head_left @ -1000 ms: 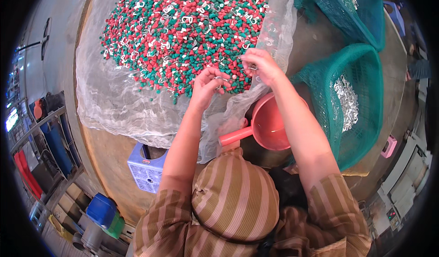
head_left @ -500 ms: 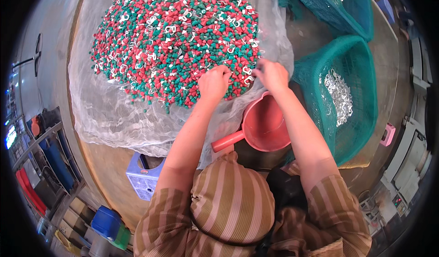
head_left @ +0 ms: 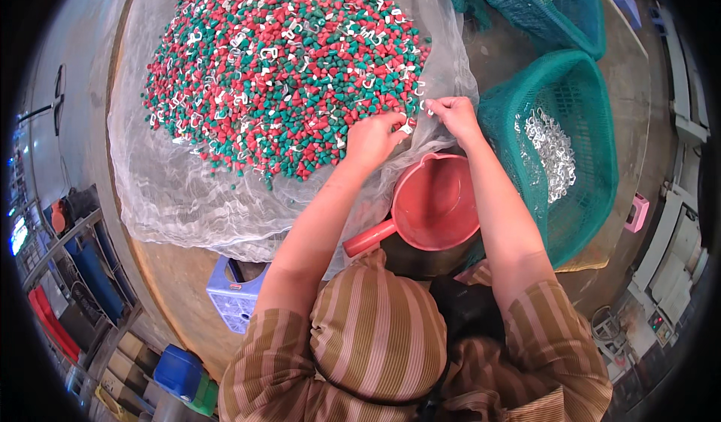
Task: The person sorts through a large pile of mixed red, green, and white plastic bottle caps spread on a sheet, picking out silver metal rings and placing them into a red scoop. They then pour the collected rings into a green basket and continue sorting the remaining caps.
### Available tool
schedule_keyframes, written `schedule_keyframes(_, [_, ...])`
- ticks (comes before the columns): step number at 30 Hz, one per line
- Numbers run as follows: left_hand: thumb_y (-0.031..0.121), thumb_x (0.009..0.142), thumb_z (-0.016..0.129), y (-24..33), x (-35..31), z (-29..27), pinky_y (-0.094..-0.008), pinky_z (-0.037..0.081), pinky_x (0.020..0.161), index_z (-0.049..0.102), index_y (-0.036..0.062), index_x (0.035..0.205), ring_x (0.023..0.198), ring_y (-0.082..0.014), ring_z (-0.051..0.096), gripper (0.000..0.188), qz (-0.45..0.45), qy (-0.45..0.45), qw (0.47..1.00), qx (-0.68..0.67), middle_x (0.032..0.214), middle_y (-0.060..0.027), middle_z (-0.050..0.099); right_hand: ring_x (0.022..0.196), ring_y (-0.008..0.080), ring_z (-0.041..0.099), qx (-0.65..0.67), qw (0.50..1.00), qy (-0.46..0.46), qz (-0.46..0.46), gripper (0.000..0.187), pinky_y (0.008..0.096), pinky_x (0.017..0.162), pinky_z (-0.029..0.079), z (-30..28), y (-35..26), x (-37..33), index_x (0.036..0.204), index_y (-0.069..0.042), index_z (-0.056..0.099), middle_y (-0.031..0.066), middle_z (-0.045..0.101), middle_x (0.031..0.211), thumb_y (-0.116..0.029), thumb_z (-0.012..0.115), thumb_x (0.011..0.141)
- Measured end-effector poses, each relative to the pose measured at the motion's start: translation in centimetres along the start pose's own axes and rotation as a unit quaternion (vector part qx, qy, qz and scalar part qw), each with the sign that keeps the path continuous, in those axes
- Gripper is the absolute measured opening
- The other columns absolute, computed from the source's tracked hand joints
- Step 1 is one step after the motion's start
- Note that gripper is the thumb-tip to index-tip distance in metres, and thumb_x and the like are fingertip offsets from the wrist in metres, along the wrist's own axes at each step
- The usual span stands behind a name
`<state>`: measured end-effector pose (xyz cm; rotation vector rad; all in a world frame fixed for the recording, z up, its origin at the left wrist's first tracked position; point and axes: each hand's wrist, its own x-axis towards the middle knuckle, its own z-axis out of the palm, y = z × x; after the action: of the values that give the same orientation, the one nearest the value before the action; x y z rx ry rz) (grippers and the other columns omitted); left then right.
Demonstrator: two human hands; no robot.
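Note:
A broad heap of small red and green cone-shaped pieces (head_left: pixel 278 84), with white hook-shaped pieces mixed in, lies on a sheer white mesh cloth (head_left: pixel 188 204). At the heap's near right edge my left hand (head_left: pixel 371 140) is closed in a pinch, with a small white hook (head_left: pixel 406 129) at its fingertips. A little to the right, over the cloth, my right hand (head_left: pixel 457 118) pinches another small white hook (head_left: pixel 423 106). Below my hands sits a red plastic dipper (head_left: pixel 432 204) with its handle toward the lower left.
On the right stands a basket lined with green netting (head_left: pixel 604 159), holding a pile of white hooks (head_left: pixel 552 155). A second green-netted basket (head_left: pixel 578 16) is beyond it. A purple plastic stool (head_left: pixel 233 298) is at the lower left, a pink object (head_left: pixel 637 213) at the far right.
My left hand has shifted right along the heap's edge, closer to my right hand. White hooks now show at the fingertips of both hands. The view has shifted slightly.

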<state>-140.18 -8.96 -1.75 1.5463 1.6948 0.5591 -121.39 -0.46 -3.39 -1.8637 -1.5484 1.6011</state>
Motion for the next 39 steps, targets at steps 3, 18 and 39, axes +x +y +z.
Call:
schedule_keyframes(3, [0.025,0.073,0.072,-0.2,0.2,1.5,-0.0345,0.050,0.060,0.068,0.0184,0.087,0.065,-0.0238,0.065,0.016,0.043,0.024,0.989,0.138,0.079,-0.0038,0.067,0.056,0.0079,0.049,0.058,0.998,0.011,0.000,0.018,0.0247,0.051,0.039,0.2,-1.2,-0.7,0.077,-0.001,0.068,0.0048,0.064,0.070,-0.019,0.067,0.077])
schedule_keyframes(18, [0.019,0.078,0.062,0.8,4.7,1.1,-0.0424,0.051,0.058,0.064,0.0133,0.096,0.068,-0.0302,0.063,0.019,0.082,0.054,0.985,0.139,0.077,-0.0085,0.062,0.070,0.0243,0.066,0.005,0.984,0.116,-0.133,0.027,0.0334,0.059,0.050,3.3,-1.7,3.5,0.096,-0.003,0.067,0.0152,0.068,0.078,-0.023,0.059,0.080])
schedule_keyframes(39, [0.014,0.076,0.064,0.5,1.2,2.2,-0.0393,0.053,0.064,0.064,0.0130,0.103,0.075,-0.0298,0.065,0.027,0.076,-0.009,0.996,0.044,0.097,-0.0117,0.063,0.081,0.0275,0.061,-0.346,0.938,-0.002,-0.015,0.026,0.0398,0.070,0.048,0.2,-3.9,1.8,0.081,-0.007,0.062,0.0134,0.065,0.082,-0.024,0.077,0.066])
